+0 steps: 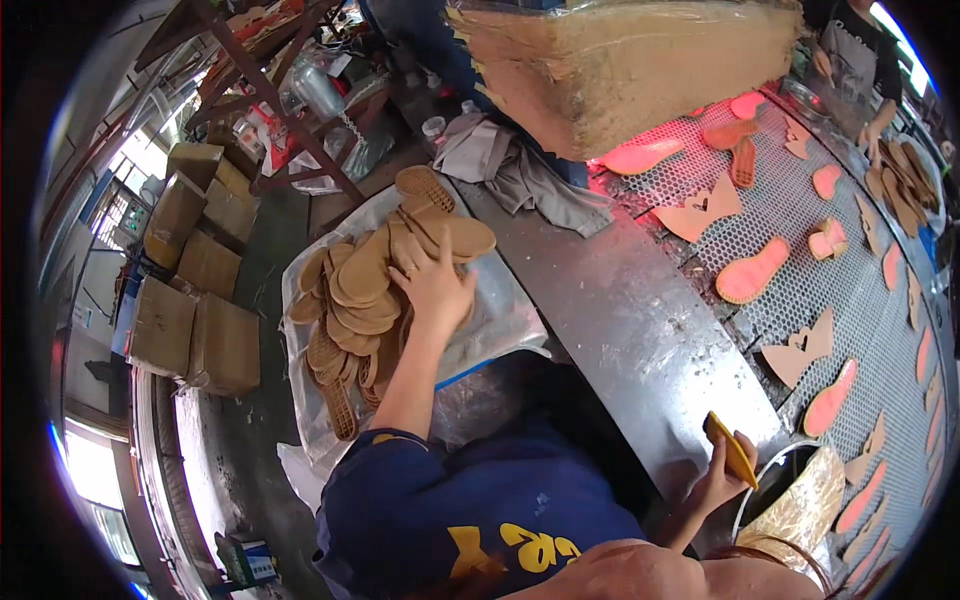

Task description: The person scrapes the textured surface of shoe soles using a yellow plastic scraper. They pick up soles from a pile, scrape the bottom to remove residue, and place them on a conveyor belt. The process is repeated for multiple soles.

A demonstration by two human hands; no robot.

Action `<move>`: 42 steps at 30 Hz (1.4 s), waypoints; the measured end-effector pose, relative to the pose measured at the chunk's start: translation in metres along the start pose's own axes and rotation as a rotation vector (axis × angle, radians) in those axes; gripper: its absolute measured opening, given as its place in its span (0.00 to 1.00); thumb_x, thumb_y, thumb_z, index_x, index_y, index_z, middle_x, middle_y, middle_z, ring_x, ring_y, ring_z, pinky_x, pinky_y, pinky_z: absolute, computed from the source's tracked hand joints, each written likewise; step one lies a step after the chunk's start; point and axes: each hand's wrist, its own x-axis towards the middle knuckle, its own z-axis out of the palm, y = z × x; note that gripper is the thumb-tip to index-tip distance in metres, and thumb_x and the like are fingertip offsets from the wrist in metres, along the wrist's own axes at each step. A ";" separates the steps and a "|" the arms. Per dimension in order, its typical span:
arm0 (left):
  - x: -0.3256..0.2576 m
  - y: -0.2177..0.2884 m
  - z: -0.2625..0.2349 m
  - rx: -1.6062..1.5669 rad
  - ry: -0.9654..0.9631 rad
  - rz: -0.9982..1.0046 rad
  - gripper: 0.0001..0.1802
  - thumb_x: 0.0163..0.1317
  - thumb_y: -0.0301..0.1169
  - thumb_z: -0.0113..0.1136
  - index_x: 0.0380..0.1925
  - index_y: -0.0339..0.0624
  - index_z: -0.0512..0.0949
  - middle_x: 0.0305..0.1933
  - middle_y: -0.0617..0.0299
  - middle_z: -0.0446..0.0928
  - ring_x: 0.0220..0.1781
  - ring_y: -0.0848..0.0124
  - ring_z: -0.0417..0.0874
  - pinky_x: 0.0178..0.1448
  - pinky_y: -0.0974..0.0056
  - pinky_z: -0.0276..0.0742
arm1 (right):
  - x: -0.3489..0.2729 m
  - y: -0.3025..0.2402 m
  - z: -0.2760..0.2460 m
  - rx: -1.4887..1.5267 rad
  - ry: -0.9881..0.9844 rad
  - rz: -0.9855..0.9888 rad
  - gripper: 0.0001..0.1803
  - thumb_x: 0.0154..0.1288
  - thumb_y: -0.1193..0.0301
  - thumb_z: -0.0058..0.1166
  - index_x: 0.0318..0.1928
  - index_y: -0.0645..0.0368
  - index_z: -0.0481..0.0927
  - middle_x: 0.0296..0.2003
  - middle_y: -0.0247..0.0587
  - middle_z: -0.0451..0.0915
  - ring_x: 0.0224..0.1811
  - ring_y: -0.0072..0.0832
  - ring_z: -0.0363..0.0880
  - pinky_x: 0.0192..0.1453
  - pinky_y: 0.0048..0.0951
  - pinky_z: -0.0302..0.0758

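Observation:
My left hand [438,288] rests with spread fingers on a pile of tan shoe soles [362,270], on a plastic-covered surface at my left. Some soles lie smooth side up, others show a patterned tread. My right hand [722,478] is closed around a flat yellow piece [735,452] with a dark edge; its exact kind is unclear. That hand is above the near end of a metal table [640,330], beside a white-rimmed container [765,480] with shiny, yellowish, film-like material next to it.
To the right, a mesh conveyor [740,340] carries pink-lit soles [752,270] and cut upper pieces [800,350]. A cardboard-covered hood [630,75] stands over its far end. Grey cloth [520,175] lies on the metal table. Cardboard boxes [225,340] are stacked left. Another person [860,70] is at far right.

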 end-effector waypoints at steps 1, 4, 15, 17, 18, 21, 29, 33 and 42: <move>0.006 -0.007 0.010 0.067 -0.076 -0.019 0.45 0.58 0.50 0.61 0.73 0.56 0.54 0.74 0.40 0.53 0.78 0.40 0.44 0.71 0.25 0.31 | -0.002 0.001 0.000 -0.010 -0.022 -0.037 0.12 0.60 0.83 0.61 0.44 0.65 0.78 0.42 0.41 0.78 0.46 0.28 0.78 0.53 0.26 0.75; 0.003 -0.005 0.033 0.191 -0.111 -0.029 0.37 0.61 0.49 0.58 0.70 0.57 0.62 0.73 0.44 0.58 0.77 0.41 0.48 0.68 0.21 0.28 | -0.005 -0.007 0.002 -0.067 -0.067 -0.017 0.11 0.60 0.84 0.61 0.44 0.65 0.79 0.42 0.41 0.79 0.46 0.28 0.78 0.54 0.26 0.75; 0.057 0.028 -0.013 -0.110 0.260 0.312 0.15 0.63 0.35 0.56 0.45 0.38 0.82 0.49 0.49 0.81 0.55 0.52 0.77 0.64 0.51 0.67 | -0.016 -0.015 0.037 -0.289 -0.086 0.158 0.09 0.59 0.79 0.62 0.41 0.62 0.82 0.39 0.41 0.85 0.43 0.24 0.83 0.48 0.27 0.80; 0.053 0.024 -0.016 -0.682 0.296 0.258 0.17 0.68 0.30 0.50 0.51 0.33 0.79 0.55 0.46 0.79 0.58 0.50 0.77 0.64 0.52 0.69 | -0.009 -0.007 0.052 -0.169 -0.171 -0.107 0.11 0.58 0.77 0.63 0.43 0.60 0.83 0.37 0.39 0.85 0.38 0.23 0.83 0.42 0.27 0.79; 0.083 0.023 0.026 -0.851 0.314 0.442 0.17 0.69 0.30 0.49 0.51 0.30 0.78 0.57 0.46 0.78 0.57 0.52 0.78 0.64 0.54 0.71 | -0.004 -0.007 0.059 -0.259 -0.213 -0.161 0.13 0.57 0.77 0.61 0.45 0.58 0.81 0.36 0.41 0.84 0.36 0.27 0.84 0.41 0.28 0.80; 0.095 0.057 0.085 -0.973 0.181 0.795 0.18 0.72 0.30 0.48 0.52 0.27 0.76 0.58 0.45 0.77 0.55 0.54 0.80 0.62 0.57 0.73 | 0.001 0.010 0.073 -0.262 -0.174 -0.166 0.11 0.59 0.74 0.63 0.43 0.57 0.82 0.36 0.39 0.84 0.34 0.29 0.84 0.38 0.27 0.78; -0.014 0.156 0.099 -1.112 -0.220 1.041 0.17 0.72 0.31 0.49 0.51 0.27 0.75 0.55 0.45 0.77 0.53 0.55 0.80 0.60 0.57 0.74 | -0.002 0.012 0.077 -0.241 -0.101 -0.102 0.11 0.62 0.71 0.62 0.45 0.57 0.81 0.36 0.38 0.84 0.35 0.28 0.84 0.38 0.26 0.78; -0.031 0.174 0.102 -1.121 -0.276 1.062 0.17 0.72 0.31 0.49 0.51 0.27 0.75 0.54 0.45 0.78 0.51 0.55 0.80 0.59 0.58 0.75 | -0.002 0.017 0.077 -0.276 -0.112 -0.198 0.10 0.62 0.72 0.61 0.44 0.58 0.80 0.36 0.39 0.84 0.37 0.28 0.84 0.40 0.27 0.78; -0.047 0.181 0.106 -1.124 -0.307 1.033 0.16 0.72 0.31 0.51 0.51 0.26 0.74 0.51 0.46 0.78 0.49 0.56 0.81 0.57 0.58 0.76 | 0.000 0.013 0.067 -0.300 -0.108 -0.202 0.09 0.61 0.72 0.61 0.42 0.58 0.80 0.36 0.41 0.83 0.38 0.35 0.84 0.42 0.31 0.78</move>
